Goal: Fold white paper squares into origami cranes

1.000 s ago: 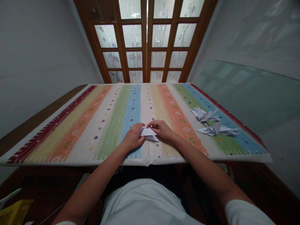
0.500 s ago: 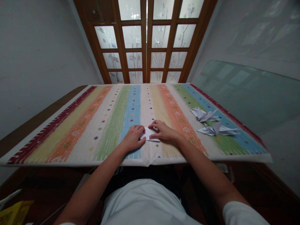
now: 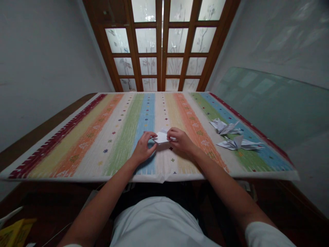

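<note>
A small piece of folded white paper (image 3: 161, 137) is held between my two hands, slightly above the striped tablecloth (image 3: 120, 140). My left hand (image 3: 144, 147) has its fingertips at the paper's left corner, the thumb lower and a little apart from the index finger. On the other side, my right hand (image 3: 179, 139) pinches the right end, its fingers bent over the edge. The finer folds are too small to make out. To the right lie two folded white paper cranes (image 3: 223, 126), the nearer crane (image 3: 240, 142) with its wings spread.
The cloth covers a wide table, its front edge (image 3: 102, 179) close to my body. Wooden doors with glass panes (image 3: 161, 48) stand beyond it. A pale glass panel (image 3: 269, 99) leans at the right wall. Something yellow (image 3: 16, 233) sits low at the left.
The paper has come up off the cloth and turned, now showing a pointed left end. Both hands have shifted slightly away from me, and my left thumb has moved off the paper's face.
</note>
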The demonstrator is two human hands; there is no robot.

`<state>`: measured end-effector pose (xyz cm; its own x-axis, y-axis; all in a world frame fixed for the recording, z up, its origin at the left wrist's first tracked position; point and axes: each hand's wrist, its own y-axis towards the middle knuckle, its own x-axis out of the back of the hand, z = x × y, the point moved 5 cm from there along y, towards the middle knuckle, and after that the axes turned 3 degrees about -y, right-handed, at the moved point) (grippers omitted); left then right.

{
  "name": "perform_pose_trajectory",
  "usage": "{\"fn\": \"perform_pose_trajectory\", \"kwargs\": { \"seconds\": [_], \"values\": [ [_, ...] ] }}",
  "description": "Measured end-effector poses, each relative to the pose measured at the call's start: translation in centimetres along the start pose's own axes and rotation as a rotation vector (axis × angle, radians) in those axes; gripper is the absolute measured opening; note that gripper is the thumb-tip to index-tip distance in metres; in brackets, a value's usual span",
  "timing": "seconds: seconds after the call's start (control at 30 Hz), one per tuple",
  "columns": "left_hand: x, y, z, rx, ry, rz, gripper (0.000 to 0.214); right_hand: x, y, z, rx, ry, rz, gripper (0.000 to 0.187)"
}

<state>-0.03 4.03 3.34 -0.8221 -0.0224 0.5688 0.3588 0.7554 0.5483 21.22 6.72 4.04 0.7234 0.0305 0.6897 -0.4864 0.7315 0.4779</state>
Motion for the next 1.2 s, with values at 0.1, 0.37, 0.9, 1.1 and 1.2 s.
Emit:
{"fn": "perform_pose_trajectory", "kwargs": {
  "seconds": [0.1, 0.37, 0.9, 1.1, 1.2],
  "values": [
    [-0.3, 0.0, -0.5, -0.029, 0.048, 0.086, 0.014, -0.3, 0.0, 0.0, 0.022, -0.114, 0.035, 0.023],
    [-1.5, -0.4, 0.2, 0.116, 0.057, 0.255, 0.021, -0.8, -0.5, -0.1, -0.021, 0.023, 0.261, 0.034],
    [-2.3, -0.9, 0.0, 0.02, 0.207, 0.309, 0.043, 0.1, -0.6, -3.0, -0.303, 0.07, 0.078, 0.028],
    [-2.6, -1.1, -0.1, 0.009, 0.232, 0.332, 0.05, -0.2, -0.6, -4.1, -0.388, 0.225, 0.069, 0.024],
    [-2.6, -1.1, -0.1, 0.007, 0.232, 0.332, 0.051, -0.3, -0.6, -4.3, -0.389, 0.246, 0.056, 0.024]
  ]
}}
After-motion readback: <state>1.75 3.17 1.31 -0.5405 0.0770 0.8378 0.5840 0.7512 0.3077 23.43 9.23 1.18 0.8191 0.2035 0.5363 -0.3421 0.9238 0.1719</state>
